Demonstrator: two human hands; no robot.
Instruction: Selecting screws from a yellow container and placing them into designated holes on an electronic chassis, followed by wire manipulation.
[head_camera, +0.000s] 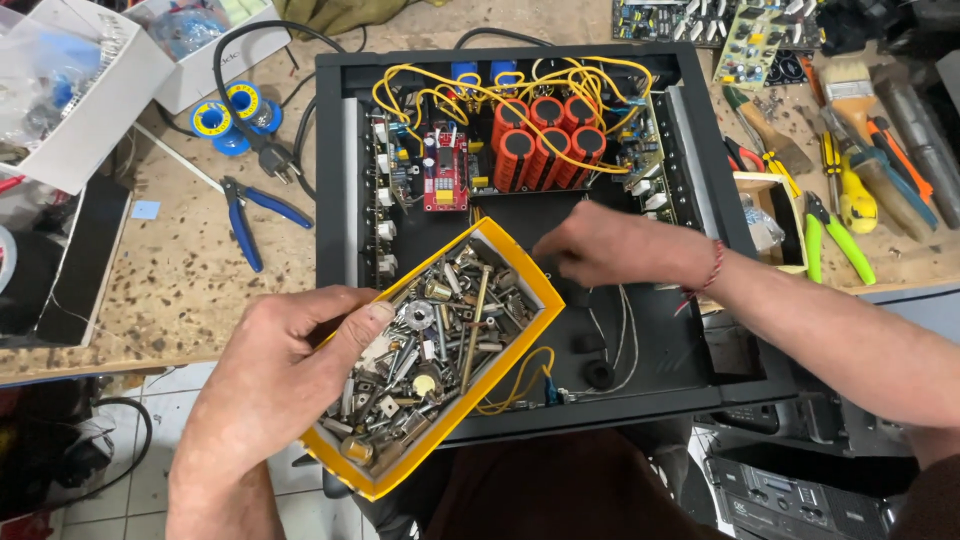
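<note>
The left hand (275, 385) clamps the yellow cardboard tray (520, 345) by its left rim, thumb hooked inside, holding it level over the front edge of the open black amplifier chassis (335, 180) so the mixed screws, nuts and bolts (430, 345) stay heaped in reach. The right hand (610, 245), fingertips pinched together, picks at the tray's far corner.

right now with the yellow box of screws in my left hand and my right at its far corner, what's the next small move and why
Probably dip the right hand into the yellow cardboard box of mixed metal screws and nuts and pinch one piece. Its fingertips sit at the box's far corner, seemingly empty, while the left hand holds the box over the open black metal amplifier chassis.
</note>
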